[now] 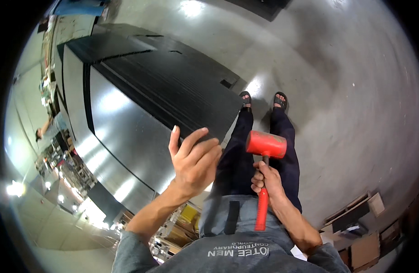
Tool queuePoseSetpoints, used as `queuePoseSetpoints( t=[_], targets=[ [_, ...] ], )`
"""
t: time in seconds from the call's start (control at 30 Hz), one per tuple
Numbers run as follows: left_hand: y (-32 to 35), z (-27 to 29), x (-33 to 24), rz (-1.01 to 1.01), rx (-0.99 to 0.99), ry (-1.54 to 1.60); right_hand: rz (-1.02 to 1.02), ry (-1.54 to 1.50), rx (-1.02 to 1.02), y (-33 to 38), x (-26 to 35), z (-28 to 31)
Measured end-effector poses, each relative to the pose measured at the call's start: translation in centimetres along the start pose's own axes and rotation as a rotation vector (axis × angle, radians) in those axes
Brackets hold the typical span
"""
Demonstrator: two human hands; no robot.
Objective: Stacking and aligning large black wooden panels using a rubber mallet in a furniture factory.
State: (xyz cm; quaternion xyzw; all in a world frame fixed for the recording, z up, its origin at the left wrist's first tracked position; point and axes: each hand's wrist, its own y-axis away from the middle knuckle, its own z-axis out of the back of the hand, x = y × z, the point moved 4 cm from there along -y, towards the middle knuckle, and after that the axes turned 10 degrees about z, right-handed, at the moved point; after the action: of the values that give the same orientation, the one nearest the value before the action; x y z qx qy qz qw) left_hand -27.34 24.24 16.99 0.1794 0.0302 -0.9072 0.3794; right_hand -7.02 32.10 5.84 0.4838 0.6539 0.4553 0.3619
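Observation:
A mallet with a red, barrel-shaped head [266, 144] and a red grip is held in front of my legs. My right hand [268, 180] is wrapped round its handle, just below the head. To the left, my left hand [195, 161] is raised by the near end of a large dark cabinet [173, 75], its fingers apart and partly bent. Whether the fingertips touch the cabinet's edge I cannot tell. The cabinet has a black ribbed face and a shiny grey metal side [123, 118].
Around my sandalled feet [280, 99] spreads a grey concrete floor [350, 123]. Flat boards and cardboard [365, 251] lie at the lower right. Beyond the cabinet another person [44, 129] is near cluttered shelving [66, 168]. A dark object [266, 7] stands at the far edge.

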Motion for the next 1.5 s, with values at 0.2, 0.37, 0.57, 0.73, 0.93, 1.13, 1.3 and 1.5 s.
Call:
queuePoseSetpoints(
  t=[0.2, 0.37, 0.57, 0.73, 0.93, 1.13, 1.3, 1.5],
  targets=[
    [-2.3, 2.6, 2.9, -0.039, 0.24, 0.155, -0.033, -0.305, -0.052, -0.3, -2.3, -3.0],
    [-3.9, 2.1, 5.9, -0.125, 0.202, -0.02, -0.077, -0.462, -0.042, 1.6, -2.5, -6.2],
    [-3.8, 1.3, 6.7, -0.119, 0.176, 0.078, -0.121, -0.548, -0.126, 4.1, -3.0, -10.6],
    [-3.6, 1.8, 7.0, -0.107, 0.182, 0.054, -0.088, -0.561, -0.077, 4.7, -3.2, -11.6],
    [-3.7, 1.5, 6.9, -0.099, 0.217, 0.048, -0.032, -0.526, -0.133, 4.1, -3.4, -11.5],
    [-3.8, 1.6, 6.9, -0.094, 0.223, 0.039, -0.072, -0.536, -0.125, 3.9, -2.8, -11.0],
    [-3.9, 1.4, 6.7, -0.092, 0.231, 0.025, 0.018, -0.529, -0.237, 1.6, -2.7, -8.5],
    [-4.1, 1.1, 6.6, -0.087, 0.258, -0.012, -0.067, -0.575, -0.131, -0.1, -3.3, -10.2]
  ],
)
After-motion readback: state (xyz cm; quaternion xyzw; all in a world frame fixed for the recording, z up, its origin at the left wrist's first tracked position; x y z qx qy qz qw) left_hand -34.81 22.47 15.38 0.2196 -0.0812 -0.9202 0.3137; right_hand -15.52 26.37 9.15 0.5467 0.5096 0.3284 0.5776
